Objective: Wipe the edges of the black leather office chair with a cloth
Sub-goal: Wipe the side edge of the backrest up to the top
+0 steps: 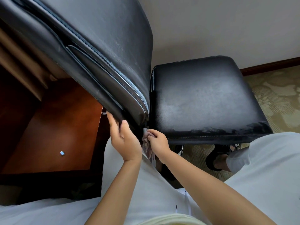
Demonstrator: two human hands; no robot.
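One wide-angle view, worn on the head, looks steeply down and forward along the person's own arms. It sits close over the chair, whose back fills the upper left, with the floor and wall bending at the edges.

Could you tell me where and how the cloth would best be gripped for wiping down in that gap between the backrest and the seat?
Grip the cloth at its bunched upper end, coming from the right, seat side, as the right hand does now. The tail hangs loose below, and the left hand holding the backrest edge blocks the other side.
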